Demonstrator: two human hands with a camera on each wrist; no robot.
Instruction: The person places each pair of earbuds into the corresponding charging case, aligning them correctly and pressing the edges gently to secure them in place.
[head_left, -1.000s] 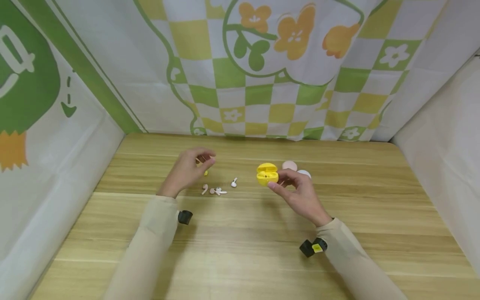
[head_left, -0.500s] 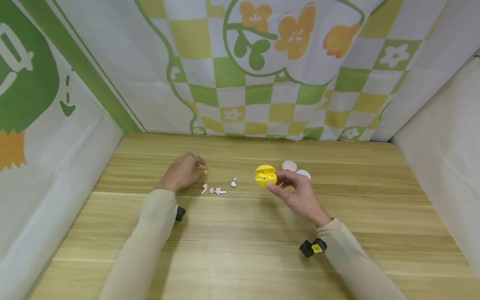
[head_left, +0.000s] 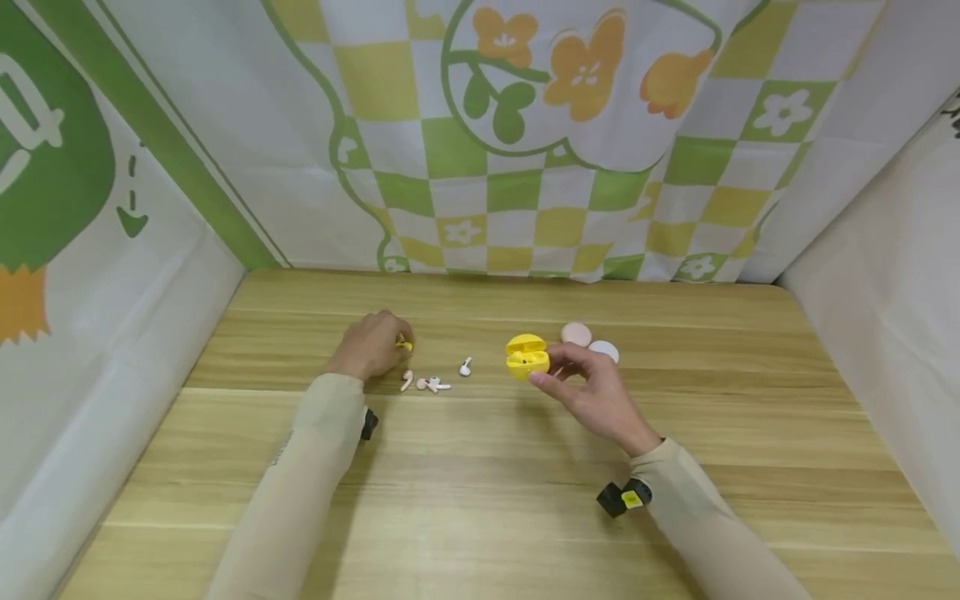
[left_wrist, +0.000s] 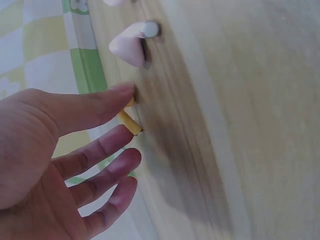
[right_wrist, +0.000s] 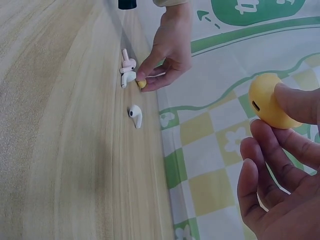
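Between thumb and fingers of my left hand [head_left: 369, 343] is a yellow earbud [left_wrist: 130, 122], pinched low over the table; its stem shows in the left wrist view, while the thumb covers much of its head. My right hand [head_left: 600, 387] holds a round yellow earbud case [head_left: 528, 358] up off the table, lid raised, with something small and dark visible inside. From the right wrist view the case's rounded outside and a dark slot show. Close to the left hand lie a pink earbud [head_left: 407, 381] and a crossed pair, one pink [head_left: 422, 383], one white [head_left: 441, 385].
A single white earbud [head_left: 465, 367] lies between the hands. Behind the right hand are a round pink case [head_left: 576, 334] and a round white case [head_left: 603, 351], the latter partly covered by the hand. Cloth walls [head_left: 465, 200] border the wooden table [head_left: 480, 500].
The left hand has lowered onto the yellow earbud and its fingers have closed on it. The right hand, still holding the case, has shifted slightly left and toward the person.
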